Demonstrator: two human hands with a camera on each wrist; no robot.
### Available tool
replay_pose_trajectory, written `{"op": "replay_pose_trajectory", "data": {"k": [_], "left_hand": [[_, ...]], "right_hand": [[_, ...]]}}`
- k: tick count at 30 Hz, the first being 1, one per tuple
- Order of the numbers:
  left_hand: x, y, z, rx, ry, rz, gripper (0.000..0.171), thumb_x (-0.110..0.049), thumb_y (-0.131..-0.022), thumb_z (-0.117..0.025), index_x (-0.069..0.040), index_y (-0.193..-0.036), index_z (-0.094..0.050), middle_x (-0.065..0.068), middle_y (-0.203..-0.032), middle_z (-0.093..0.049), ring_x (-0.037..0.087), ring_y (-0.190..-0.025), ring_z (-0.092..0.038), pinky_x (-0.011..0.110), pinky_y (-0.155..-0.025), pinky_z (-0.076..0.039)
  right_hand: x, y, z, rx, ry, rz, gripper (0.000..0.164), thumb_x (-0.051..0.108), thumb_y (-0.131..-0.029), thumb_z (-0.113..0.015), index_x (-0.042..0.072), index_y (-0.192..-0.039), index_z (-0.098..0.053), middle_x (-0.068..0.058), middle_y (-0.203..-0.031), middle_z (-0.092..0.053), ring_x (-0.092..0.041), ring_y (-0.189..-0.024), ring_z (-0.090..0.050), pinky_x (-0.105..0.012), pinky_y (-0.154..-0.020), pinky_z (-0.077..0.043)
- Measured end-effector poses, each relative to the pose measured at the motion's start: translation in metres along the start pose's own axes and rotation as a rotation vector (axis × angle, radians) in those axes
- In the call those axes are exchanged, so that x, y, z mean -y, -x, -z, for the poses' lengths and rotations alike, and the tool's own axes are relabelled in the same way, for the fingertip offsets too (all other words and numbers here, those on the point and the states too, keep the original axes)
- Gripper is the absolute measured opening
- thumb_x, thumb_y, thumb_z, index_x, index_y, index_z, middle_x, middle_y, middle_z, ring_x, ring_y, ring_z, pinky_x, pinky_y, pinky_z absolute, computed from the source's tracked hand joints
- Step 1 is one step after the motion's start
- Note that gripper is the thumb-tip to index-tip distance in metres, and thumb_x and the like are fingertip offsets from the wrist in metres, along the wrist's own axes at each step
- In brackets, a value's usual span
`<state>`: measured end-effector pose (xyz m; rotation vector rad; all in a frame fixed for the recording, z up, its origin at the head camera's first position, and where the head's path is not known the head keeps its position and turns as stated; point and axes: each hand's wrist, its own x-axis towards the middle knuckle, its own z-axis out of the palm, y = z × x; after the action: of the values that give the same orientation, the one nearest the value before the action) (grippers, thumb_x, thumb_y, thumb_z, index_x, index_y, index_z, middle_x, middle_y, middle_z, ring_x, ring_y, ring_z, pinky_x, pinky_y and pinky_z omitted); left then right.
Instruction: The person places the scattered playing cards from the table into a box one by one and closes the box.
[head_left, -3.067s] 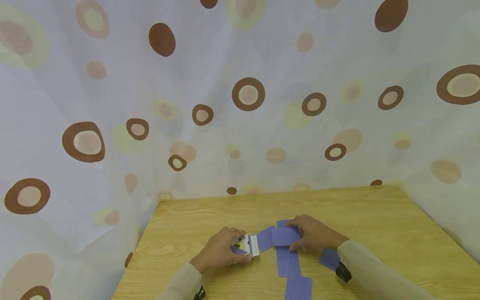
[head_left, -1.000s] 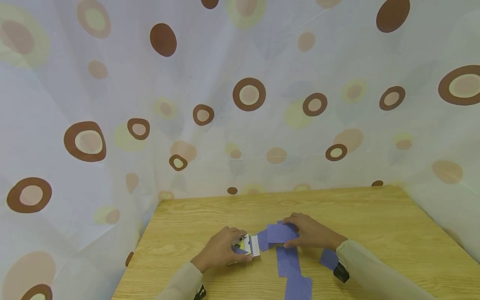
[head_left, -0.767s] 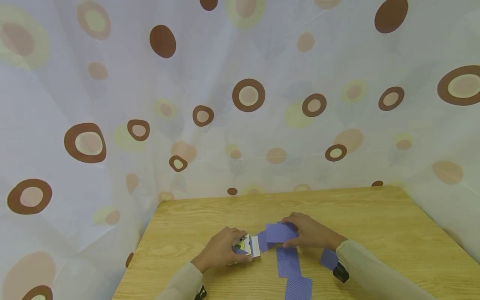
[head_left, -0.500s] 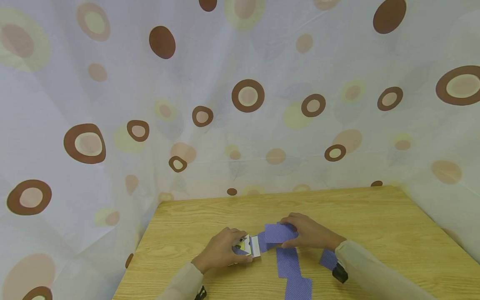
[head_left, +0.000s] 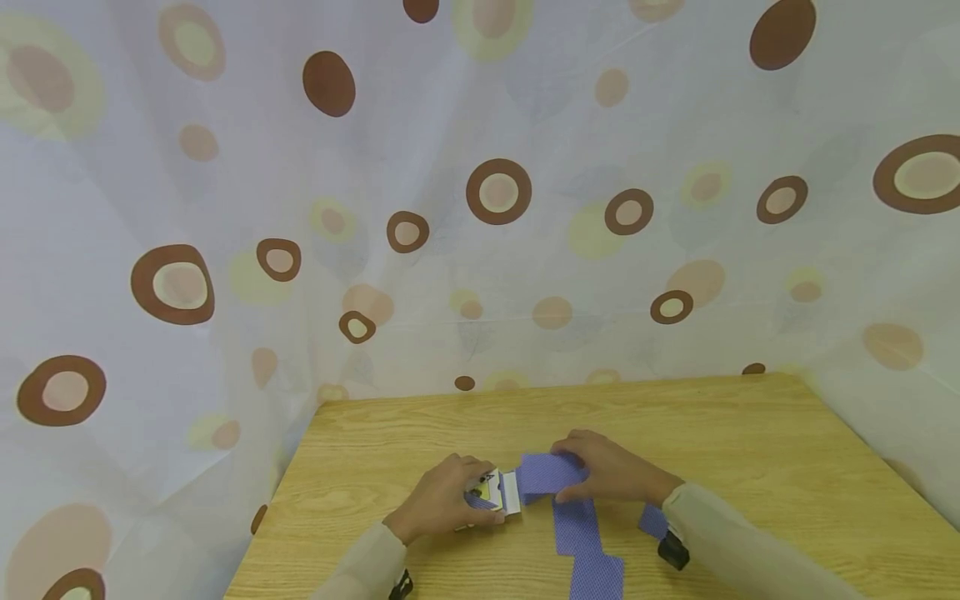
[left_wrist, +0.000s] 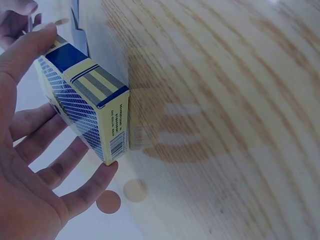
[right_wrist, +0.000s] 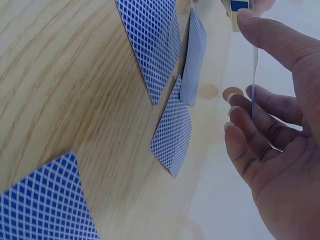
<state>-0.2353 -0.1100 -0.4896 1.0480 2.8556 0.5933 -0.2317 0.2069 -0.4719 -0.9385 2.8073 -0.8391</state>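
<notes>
My left hand (head_left: 446,498) grips a small playing card box (left_wrist: 85,95), thumb on one narrow side and fingers on the opposite one. The box lies on the table with its white flap (head_left: 512,492) out toward the right. My right hand (head_left: 611,471) pinches a blue-backed playing card (head_left: 547,473) between thumb and fingers. That card is level, its left edge close to the flap; edge-on in the right wrist view, it appears as a thin white line. Beneath and beside the right hand, several blue-checked cards (right_wrist: 155,45) lie face down.
On the wooden table (head_left: 405,425), one card (head_left: 576,525) overlaps another card (head_left: 597,577) at the near edge of view. A separate card (head_left: 652,518) sits partly hidden by the right wrist. Behind stands a spotted white curtain (head_left: 540,250).
My right hand has moved left with the card, bringing it close to the box's flap. The left hand and box have stayed in place.
</notes>
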Motion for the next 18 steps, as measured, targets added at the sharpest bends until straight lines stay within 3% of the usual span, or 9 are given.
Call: {"op": "replay_pose_trajectory", "data": {"k": [18], "left_hand": [[0.000,-0.001,-0.001,0.002,0.007,0.001,0.081,-0.062,-0.082,-0.080,-0.011,-0.143,-0.062,0.000,-0.135,-0.064,0.014,-0.110,-0.055,0.032,-0.087,-0.049]], "right_hand": [[0.009,-0.007,-0.012,0.030,0.078,0.047,0.075,0.056,-0.083,-0.082,0.009,-0.138,-0.062,0.003,-0.124,-0.059,-0.017,-0.111,-0.056,-0.042,-0.095,-0.051]]}}
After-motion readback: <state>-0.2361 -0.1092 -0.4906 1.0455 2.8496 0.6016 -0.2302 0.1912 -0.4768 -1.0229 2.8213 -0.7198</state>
